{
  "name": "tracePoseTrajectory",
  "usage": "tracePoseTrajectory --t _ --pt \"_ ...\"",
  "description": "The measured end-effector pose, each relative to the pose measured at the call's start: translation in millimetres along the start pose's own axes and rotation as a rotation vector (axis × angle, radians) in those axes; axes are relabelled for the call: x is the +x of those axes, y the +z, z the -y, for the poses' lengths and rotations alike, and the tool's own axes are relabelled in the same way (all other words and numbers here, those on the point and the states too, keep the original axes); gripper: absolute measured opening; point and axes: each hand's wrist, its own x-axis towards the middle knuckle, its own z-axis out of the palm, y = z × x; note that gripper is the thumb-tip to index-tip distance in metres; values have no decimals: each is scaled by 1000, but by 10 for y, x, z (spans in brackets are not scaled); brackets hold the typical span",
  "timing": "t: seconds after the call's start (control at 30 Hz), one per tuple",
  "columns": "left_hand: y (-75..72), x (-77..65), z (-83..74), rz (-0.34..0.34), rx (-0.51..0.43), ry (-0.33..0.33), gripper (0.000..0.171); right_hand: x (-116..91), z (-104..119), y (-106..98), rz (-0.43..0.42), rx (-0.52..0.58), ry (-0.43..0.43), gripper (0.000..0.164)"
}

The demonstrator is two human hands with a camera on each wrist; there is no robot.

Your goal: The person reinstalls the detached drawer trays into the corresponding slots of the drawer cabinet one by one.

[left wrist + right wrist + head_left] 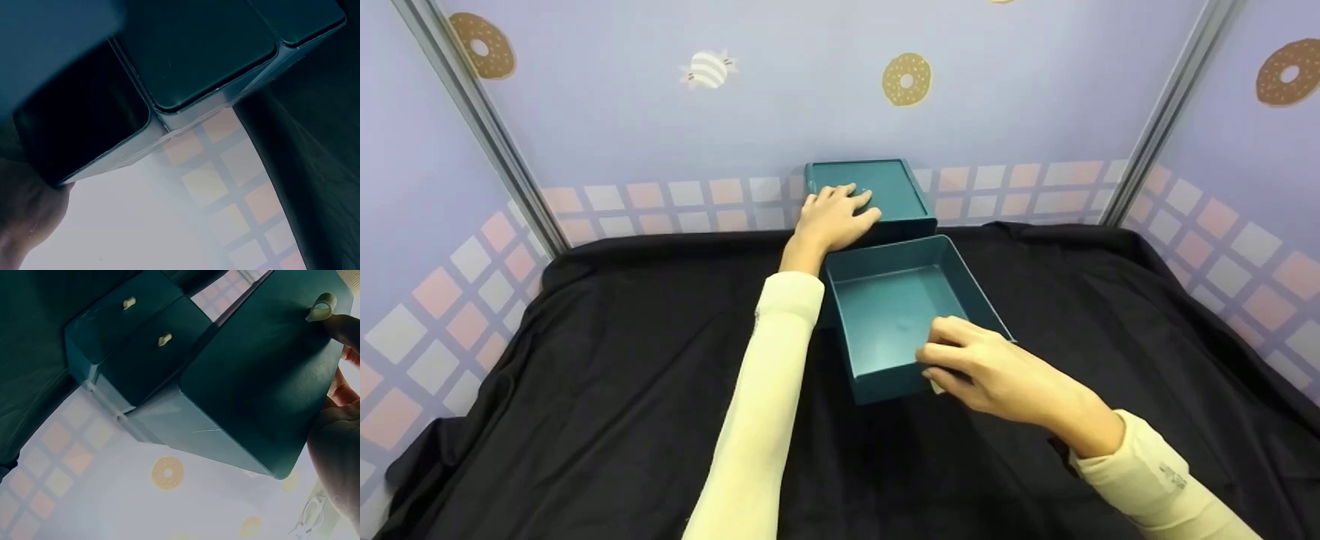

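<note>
A teal drawer cabinet [889,187] stands against the back wall. Its top drawer [885,307] is pulled far out toward me, and the inside looks bare. My left hand [831,217] lies on the cabinet's top, near the left side, with fingers spread. My right hand [997,371] grips the drawer's front panel, fingers curled over the rim near the right corner. In the right wrist view, the thumb touches a small pale loop pull [322,307] on the drawer front [259,382]. The lower drawers [169,365] are closed, each with a similar pull.
Black cloth [622,390] covers the surface under the cabinet. Lilac walls [780,112] with donut and tile prints enclose the back and sides, joined by grey metal corner strips [1174,105]. A white cable [309,517] shows at the right wrist view's lower right.
</note>
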Motion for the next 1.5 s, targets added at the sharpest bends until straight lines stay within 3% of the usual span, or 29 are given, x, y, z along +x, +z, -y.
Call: tracePoseTrajectory --t 0.37,0.8,1.5 --pt "-21 -16 36 45 6 -4 65 151 -41 65 2 -13 -4 16" --pt "-45 -6 -34 49 29 10 65 204 -126 71 -6 -31 18 14" --pt "-51 -11 -4 42 49 4 65 311 -249 99 22 9 79 13"
